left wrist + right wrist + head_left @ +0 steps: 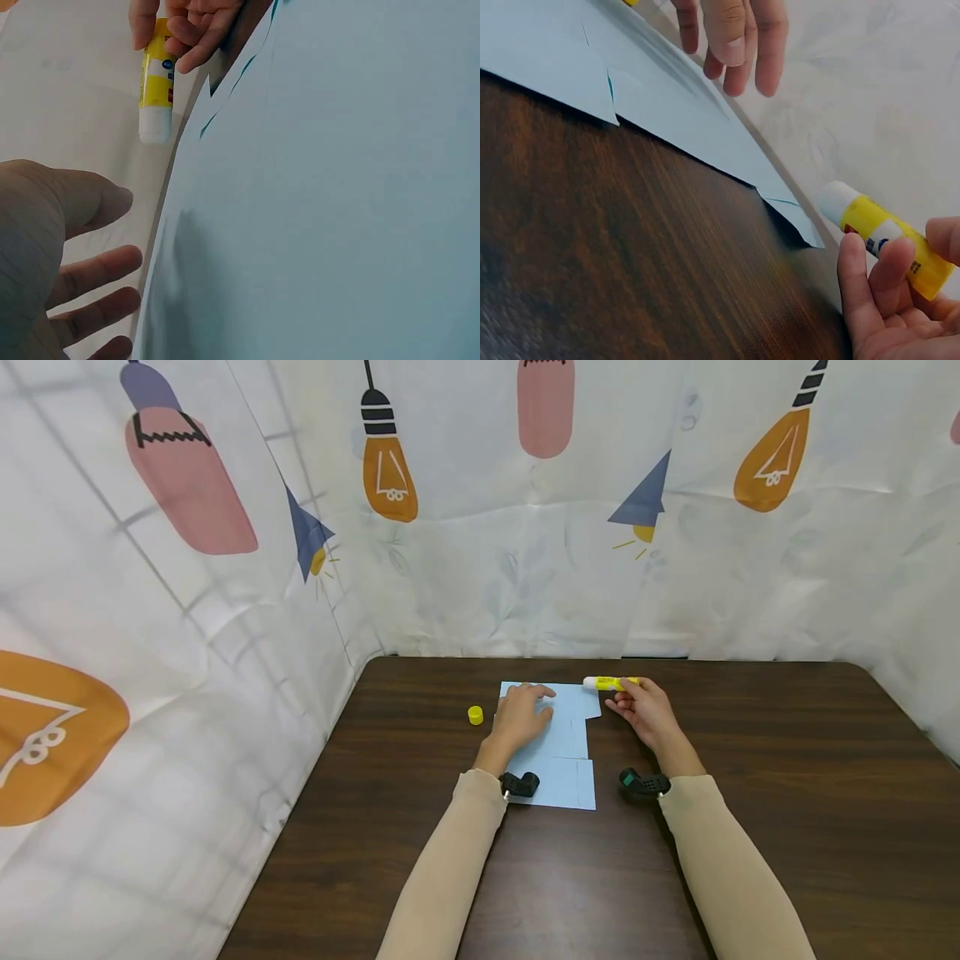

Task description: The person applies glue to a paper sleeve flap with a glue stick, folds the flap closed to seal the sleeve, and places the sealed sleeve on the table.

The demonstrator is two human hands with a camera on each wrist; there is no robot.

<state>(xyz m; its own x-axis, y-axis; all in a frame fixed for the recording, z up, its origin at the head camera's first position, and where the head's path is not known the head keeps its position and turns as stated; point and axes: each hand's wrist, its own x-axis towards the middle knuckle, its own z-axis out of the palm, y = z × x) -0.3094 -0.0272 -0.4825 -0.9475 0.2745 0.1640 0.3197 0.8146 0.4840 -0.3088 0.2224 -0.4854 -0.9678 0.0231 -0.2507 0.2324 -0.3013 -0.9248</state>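
A light blue paper sheet with cut, stepped right edges and fold lines lies on the table. My left hand is over its upper left part, fingers apart and loosely bent, holding nothing. Just right of the paper's far end, my right hand grips a yellow glue stick between thumb and fingers. Its white end points left, over the paper's top right corner in the head view. In the left wrist view the glue stick appears beyond the left thumb and fingers.
A yellow cap stands on the dark wooden table, left of the paper. Patterned white curtains hang along the far edge and left side. Each wrist wears a black camera band.
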